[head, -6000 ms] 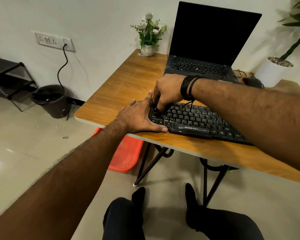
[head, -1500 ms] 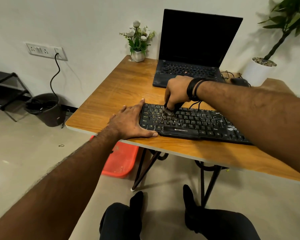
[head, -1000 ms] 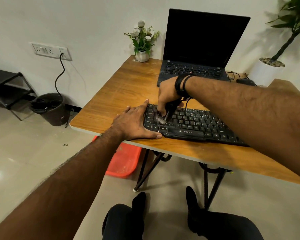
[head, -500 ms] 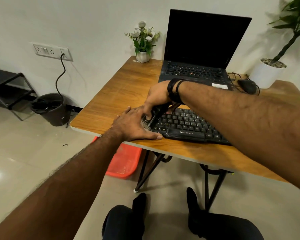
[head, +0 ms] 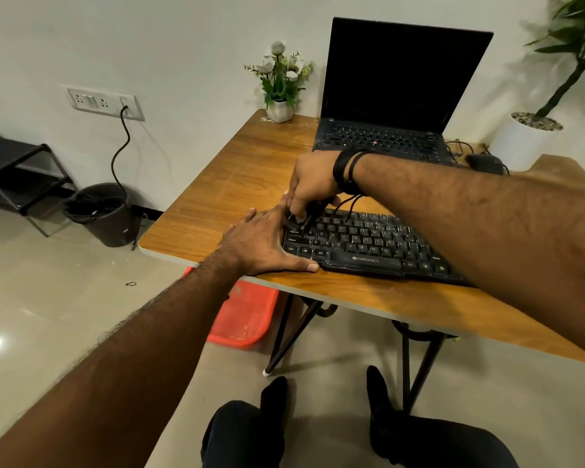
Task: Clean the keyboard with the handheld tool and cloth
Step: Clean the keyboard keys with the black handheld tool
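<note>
Shifted rearward, right hand (head: pixel 309 184) grips dark tool (head: pixel 313 211) (perhaps a brush); left hand (head: pixel 262 246) flat, steadying keyboard (head: pixel 368 246).

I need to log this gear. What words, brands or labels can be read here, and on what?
"ZEBRONICS": front edge of the black keyboard.
"Ctrl", "Alt", "Shift", "Caps Lock": its keys at the left end.
Other keyboard key legends: too small to read.
Laptop keys: blurred, unreadable.

The wooden table (head: pixel 237 184) carries a keyboard (head: pixel 368 248), laptop (head: pixel 385 136) (open), flower pot (head: pixel 279 111) and mouse (head: pixel 483 162).
</note>
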